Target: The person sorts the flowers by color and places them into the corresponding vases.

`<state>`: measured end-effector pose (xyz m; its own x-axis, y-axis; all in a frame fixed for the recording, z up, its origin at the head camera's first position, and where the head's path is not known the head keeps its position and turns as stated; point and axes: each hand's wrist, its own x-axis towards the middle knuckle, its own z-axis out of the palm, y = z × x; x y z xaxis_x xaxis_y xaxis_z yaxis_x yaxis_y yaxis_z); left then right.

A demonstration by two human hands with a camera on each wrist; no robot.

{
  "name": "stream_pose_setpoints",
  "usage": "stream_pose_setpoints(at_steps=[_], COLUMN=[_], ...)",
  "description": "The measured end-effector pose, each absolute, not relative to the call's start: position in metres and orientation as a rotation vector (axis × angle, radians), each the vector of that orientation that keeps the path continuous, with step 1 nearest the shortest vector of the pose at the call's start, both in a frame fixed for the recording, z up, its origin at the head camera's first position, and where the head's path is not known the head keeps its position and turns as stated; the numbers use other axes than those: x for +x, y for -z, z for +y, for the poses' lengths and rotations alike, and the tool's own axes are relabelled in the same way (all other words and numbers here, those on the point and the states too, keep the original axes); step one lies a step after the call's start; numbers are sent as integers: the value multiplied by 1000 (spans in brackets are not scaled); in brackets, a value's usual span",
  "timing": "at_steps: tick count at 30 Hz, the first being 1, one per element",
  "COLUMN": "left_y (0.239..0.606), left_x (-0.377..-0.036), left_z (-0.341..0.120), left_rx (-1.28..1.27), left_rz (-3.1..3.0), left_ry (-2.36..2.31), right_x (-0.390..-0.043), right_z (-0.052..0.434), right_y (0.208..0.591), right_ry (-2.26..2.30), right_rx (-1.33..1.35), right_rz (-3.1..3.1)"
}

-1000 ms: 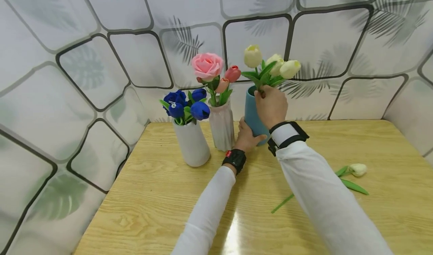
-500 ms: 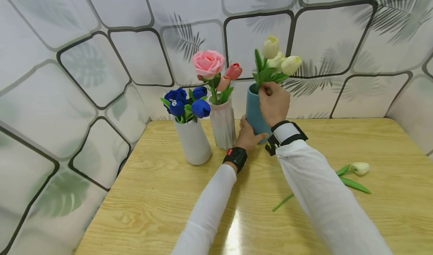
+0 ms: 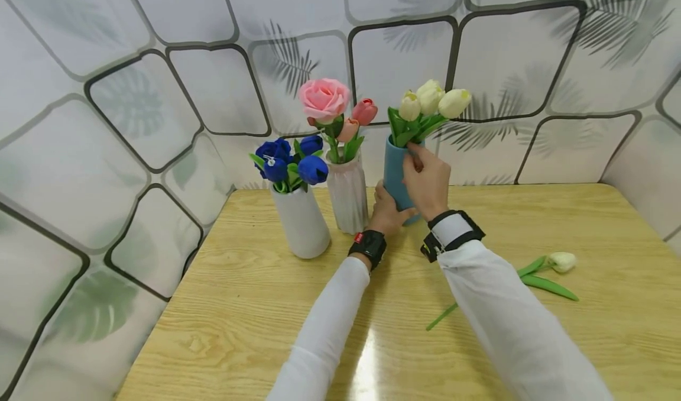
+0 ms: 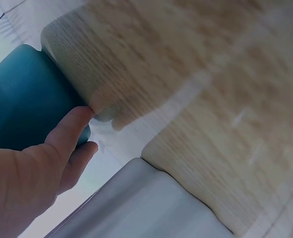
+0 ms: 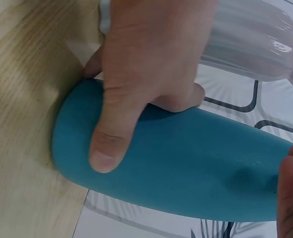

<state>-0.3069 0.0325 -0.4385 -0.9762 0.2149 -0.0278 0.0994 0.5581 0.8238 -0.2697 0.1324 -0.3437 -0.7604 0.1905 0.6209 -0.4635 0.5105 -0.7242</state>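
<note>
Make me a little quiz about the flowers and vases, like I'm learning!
1. True or false: the left hand grips the blue vase near its base.
2. Which flowers stand in the ribbed pale vase? A) pink ones B) blue ones C) none
3. Fill in: one cream tulip lies on the ____, apart from the vases.

Key: 1 true. 2 A, the pink flowers. 3 table. The right hand is up at the blue vase's rim, below the cream tulips.
</note>
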Motion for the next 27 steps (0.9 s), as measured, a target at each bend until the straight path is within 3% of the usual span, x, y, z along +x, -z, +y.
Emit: stream_pose_setpoints(at_steps=[9, 16, 27], left_y=[437, 436, 441], left_x=[-306, -303, -307], left_z=[33, 36, 37], left_rx=[249, 235, 211], left_rz=[2682, 2677, 2641], left_ry=[-1395, -1444, -1468], right_x=[-239, -197, -146], right_z=[143, 169, 219], right_y=[370, 393, 379], right_ry=[-1222, -1088, -683], right_rx=[247, 302, 472], right_rz=[-2096, -2494, -3030])
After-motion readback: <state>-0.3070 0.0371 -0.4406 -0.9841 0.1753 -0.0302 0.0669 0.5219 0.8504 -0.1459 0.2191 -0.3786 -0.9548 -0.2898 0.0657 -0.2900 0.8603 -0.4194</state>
